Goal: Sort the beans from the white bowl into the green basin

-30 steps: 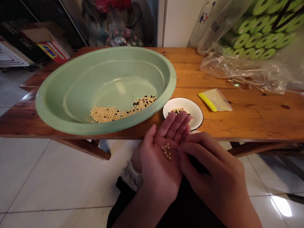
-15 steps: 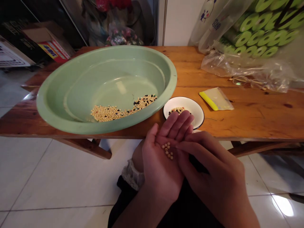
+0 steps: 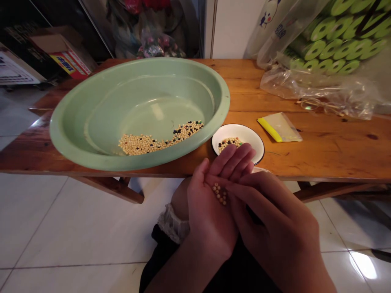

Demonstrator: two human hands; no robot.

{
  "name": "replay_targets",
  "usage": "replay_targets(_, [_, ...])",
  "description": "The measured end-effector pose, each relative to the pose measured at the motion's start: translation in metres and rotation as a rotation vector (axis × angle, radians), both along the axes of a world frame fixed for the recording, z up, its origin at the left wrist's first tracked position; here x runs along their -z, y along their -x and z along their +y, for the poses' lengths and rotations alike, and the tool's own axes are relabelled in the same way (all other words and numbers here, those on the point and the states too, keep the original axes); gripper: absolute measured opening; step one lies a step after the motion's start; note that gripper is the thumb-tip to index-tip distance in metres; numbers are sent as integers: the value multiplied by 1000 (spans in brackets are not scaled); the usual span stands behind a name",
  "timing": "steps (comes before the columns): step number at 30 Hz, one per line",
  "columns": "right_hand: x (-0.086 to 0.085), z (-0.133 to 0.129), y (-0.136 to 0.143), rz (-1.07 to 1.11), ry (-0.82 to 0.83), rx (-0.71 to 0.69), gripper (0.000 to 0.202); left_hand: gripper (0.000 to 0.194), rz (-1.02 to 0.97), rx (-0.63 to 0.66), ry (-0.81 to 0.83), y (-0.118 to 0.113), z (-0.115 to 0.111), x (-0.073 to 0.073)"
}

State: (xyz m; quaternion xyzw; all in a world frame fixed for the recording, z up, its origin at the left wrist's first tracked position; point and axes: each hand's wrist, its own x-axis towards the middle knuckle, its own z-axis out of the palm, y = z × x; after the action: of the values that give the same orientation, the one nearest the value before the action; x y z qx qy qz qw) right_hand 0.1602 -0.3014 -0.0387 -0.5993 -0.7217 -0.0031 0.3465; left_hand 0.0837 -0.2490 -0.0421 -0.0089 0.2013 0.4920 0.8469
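My left hand (image 3: 212, 215) is palm up and slightly cupped, holding several small pale round beads (image 3: 220, 194), some with visible holes. Over that palm, the thumb and forefinger of my right hand (image 3: 275, 219) are pinched together, touching or nearly touching the beads. Whatever sits between those fingertips is too small to make out. Just beyond my left fingers is a white dish (image 3: 253, 142) with a dark rim, with a pile of mixed beads (image 3: 229, 143) in it. A large green basin (image 3: 140, 162) contains many more pale and dark beads (image 3: 137, 144).
The basin and dish stand on a wooden bench (image 3: 330, 158). To the right lies a small clear packet (image 3: 284, 127) with a yellow edge. Behind it are eyeglasses (image 3: 320, 106) and plastic-wrapped green rolls (image 3: 339, 44). An opened carton (image 3: 67, 57) stands at the back left.
Both hands appear slightly further right, and the view has shifted a little. More of the beads in the dish now show past my left fingers. The right pinch stays over the palm.
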Motion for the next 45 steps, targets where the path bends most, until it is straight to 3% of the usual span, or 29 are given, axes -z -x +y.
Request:
replay_targets(9, [-1, 6, -4, 217, 59, -68, 15, 45, -27, -26, -30, 1, -3, 0])
replay_targets(16, [2, 10, -19, 766, 259, -78, 10, 45, -30, -41, 56, 0, 0, -4])
replay_targets(21, [11, 16, -30, 1336, 361, -284, 18, 45, -35, -78, 73, 1, 1, -6])
replay_targets(23, [12, 19, -33, 1444, 386, -340, 24, 42, -36, -97, 63, 1, 2, -6])
replay_targets(26, [12, 22, -36, 1537, 397, -372, 17, 36, -12, -104, 60, 0, 1, -6])
replay_targets(30, [8, 33, -43, 1477, 287, -312, 8, 27, 59, -111, 58, -3, -1, -8])
replay_targets(35, [11, 61, -51, 1115, -54, -74, 5, 44, 136, -135, -18, -3, -4, -9])
replay_targets(39, [18, 72, -49, 900, 0, 51, 5, 30, 120, -130, -27, -2, -3, -6])
replay_targets(45, [23, 72, -48, 774, 14, 30, 13, 21, 80, -132, 11, -1, 0, -5])
